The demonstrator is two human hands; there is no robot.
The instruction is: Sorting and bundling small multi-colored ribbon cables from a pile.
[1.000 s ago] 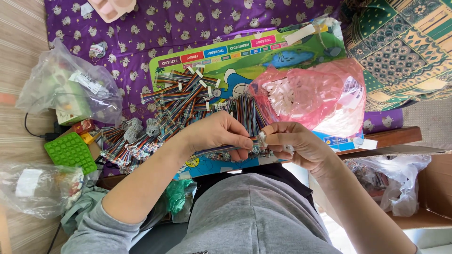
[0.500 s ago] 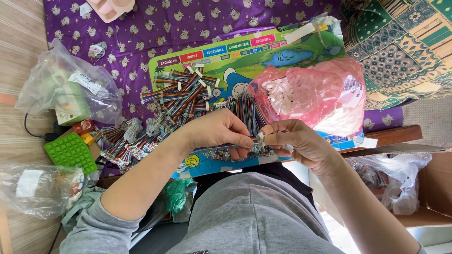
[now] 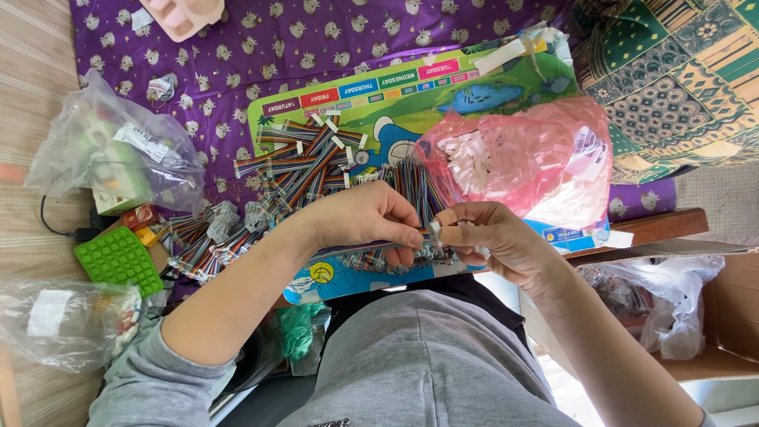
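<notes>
1. The ribbon cable [image 3: 371,247] sits dead centre, just above your lap, left hand [image 3: 365,219] pinching its striped length, fingers pressed together on it.
2. Your right hand [image 3: 492,241] pinches the white connector end [image 3: 436,232]; looks like thumb and forefinger, but it's small, so I can't swear to it.
3. Risk, I reckon: tug the two hands apart too hard and thin wires could pull out of the connector.
4. At 12 o'clock a cable pile [image 3: 316,162] lies on the colourful board [image 3: 395,103]; a loose elbow could scatter it.
5. The pink bag [image 3: 526,162] at 2 o'clock holds white connectors.
6. At 9, a clear bag [image 3: 111,158] holds green stuff.
</notes>
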